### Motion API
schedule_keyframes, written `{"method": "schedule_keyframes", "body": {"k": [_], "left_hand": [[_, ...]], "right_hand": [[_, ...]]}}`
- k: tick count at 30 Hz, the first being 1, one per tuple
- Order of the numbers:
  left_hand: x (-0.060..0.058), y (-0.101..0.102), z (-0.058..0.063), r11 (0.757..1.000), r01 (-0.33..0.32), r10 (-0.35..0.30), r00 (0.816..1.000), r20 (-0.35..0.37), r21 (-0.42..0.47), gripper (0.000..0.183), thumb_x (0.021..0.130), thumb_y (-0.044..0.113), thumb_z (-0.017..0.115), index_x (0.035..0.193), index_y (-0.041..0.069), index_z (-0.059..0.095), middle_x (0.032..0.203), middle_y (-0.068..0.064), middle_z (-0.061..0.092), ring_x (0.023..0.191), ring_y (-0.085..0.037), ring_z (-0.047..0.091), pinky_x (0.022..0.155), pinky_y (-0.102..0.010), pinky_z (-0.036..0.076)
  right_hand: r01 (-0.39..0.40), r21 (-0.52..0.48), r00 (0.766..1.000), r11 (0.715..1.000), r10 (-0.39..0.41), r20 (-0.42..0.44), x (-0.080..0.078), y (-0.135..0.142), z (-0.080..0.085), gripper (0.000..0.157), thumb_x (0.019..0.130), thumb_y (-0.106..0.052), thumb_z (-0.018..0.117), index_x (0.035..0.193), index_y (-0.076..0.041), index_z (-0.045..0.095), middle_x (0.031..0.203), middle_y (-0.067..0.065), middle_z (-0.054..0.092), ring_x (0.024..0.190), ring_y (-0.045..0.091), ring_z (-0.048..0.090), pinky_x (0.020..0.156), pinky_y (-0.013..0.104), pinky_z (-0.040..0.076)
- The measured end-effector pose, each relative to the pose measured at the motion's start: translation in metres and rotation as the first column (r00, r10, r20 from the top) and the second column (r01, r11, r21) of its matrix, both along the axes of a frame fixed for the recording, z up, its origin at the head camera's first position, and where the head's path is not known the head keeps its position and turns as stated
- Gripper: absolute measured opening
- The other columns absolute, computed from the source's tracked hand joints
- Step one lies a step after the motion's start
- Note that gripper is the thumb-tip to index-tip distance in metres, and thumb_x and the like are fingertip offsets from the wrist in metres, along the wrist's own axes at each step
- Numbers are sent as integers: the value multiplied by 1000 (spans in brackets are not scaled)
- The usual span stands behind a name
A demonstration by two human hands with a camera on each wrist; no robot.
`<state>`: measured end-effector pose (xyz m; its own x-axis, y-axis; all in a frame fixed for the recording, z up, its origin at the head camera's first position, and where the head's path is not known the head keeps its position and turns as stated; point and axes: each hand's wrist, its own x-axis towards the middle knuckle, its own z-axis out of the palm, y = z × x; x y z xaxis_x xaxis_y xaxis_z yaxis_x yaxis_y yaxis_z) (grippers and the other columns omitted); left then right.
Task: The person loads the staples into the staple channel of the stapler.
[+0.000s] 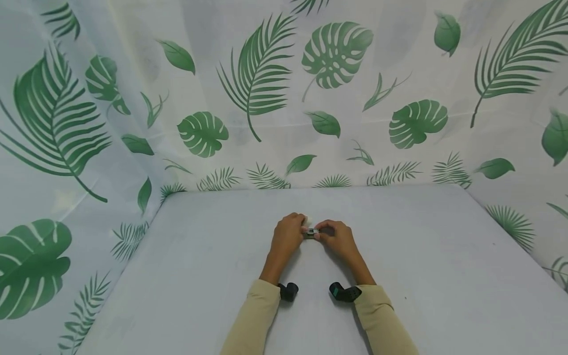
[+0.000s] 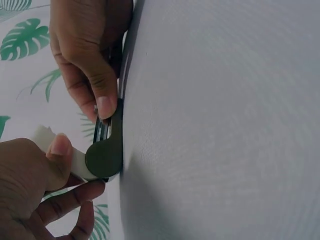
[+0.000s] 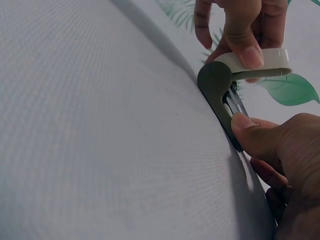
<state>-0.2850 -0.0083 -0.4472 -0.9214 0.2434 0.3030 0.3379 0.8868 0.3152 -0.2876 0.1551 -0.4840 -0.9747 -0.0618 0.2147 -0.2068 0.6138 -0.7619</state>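
Observation:
Between the two hands is a small stapler (image 1: 311, 233) with a dark green body, a rounded hinge end and a metal staple channel. Its pale top cover (image 3: 272, 60) is swung up, away from the channel (image 2: 102, 130). My left hand (image 1: 288, 235) pinches this cover between thumb and fingers near the hinge. On the other side, my right hand (image 1: 340, 239) grips the far end of the body, thumb over the channel. The dark body (image 3: 214, 82) stands at the table surface in both wrist views. Whether staples lie in the channel I cannot tell.
A white-covered table (image 1: 199, 276) spreads around the hands. Behind it and at the sides hang white curtains (image 1: 275, 108) printed with green leaves. Black wrist devices (image 1: 345, 293) sit on both wrists, at the cuffs of beige sleeves (image 1: 253, 315).

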Motion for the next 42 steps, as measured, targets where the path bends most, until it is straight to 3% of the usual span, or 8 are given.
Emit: {"method": "schedule_keyframes", "body": {"k": [11, 19, 23, 26, 30, 32, 35, 42], "left_hand": [[0, 4, 4, 987, 46, -70, 985, -160, -154, 23, 87, 23, 73, 103, 7, 73, 96, -4, 69, 85, -19, 68, 74, -31, 56], [4, 9, 10, 985, 18, -36, 994, -102, -174, 22, 89, 24, 71, 106, 10, 74, 98, -3, 67, 86, -18, 65, 74, -31, 55], [1, 9, 5, 997, 6, -9, 999, -44, -77, 26, 89, 29, 70, 109, 14, 75, 98, -3, 67, 86, -18, 64, 75, -31, 54], [0, 4, -2, 993, 20, -25, 999, 41, 118, 29, 89, 28, 69, 113, 11, 74, 102, -6, 69, 90, -20, 64, 79, -32, 54], [0, -8, -10, 897, -7, -79, 981, 177, 442, 27, 90, 20, 70, 114, 8, 72, 107, -10, 71, 96, -23, 66, 83, -36, 54], [0, -13, -12, 847, -38, -95, 971, 221, 531, 24, 90, 16, 70, 113, 9, 72, 108, -12, 71, 97, -25, 67, 83, -38, 55], [-1, -19, -17, 822, -55, -98, 967, 236, 566, 22, 90, 16, 70, 112, 10, 72, 107, -12, 72, 94, -24, 69, 82, -38, 55], [-1, -21, -25, 819, -57, -88, 971, 223, 571, 21, 89, 17, 72, 109, 11, 74, 102, -10, 74, 86, -19, 68, 75, -32, 54]], "right_hand": [[5, 14, 1000, 1000, -4, -30, -1, -2, 5, 16, 82, -12, 78, 96, -6, 73, 105, 14, 73, 114, 35, 62, 99, 54, 44], [18, 33, 1000, 999, -17, -25, -4, -2, 9, 21, 82, -13, 79, 99, -3, 72, 107, 16, 72, 114, 36, 62, 99, 54, 45], [21, 42, 999, 999, -19, -30, -4, -1, 9, 22, 82, -13, 79, 100, -2, 72, 108, 17, 72, 114, 37, 62, 100, 55, 44], [16, 58, 999, 998, -14, -30, -2, 0, 8, 24, 82, -13, 78, 101, -1, 71, 109, 18, 71, 116, 39, 61, 101, 56, 43], [-18, 53, 1000, 998, 17, 6, 2, 4, 9, 32, 84, -18, 78, 108, 0, 69, 115, 21, 69, 120, 41, 57, 104, 58, 40], [-38, 37, 999, 999, 36, 36, 3, 6, 11, 37, 86, -24, 75, 113, 0, 68, 119, 21, 67, 122, 41, 56, 105, 58, 40], [-58, 24, 996, 998, 56, 72, 1, 7, 10, 43, 94, -36, 65, 119, -1, 66, 124, 20, 65, 123, 39, 56, 104, 56, 42], [21, 9, 994, 1000, -22, 110, -2, 3, 3, 53, 100, -50, 48, 115, -5, 69, 122, 17, 67, 120, 35, 59, 99, 52, 46]]}}
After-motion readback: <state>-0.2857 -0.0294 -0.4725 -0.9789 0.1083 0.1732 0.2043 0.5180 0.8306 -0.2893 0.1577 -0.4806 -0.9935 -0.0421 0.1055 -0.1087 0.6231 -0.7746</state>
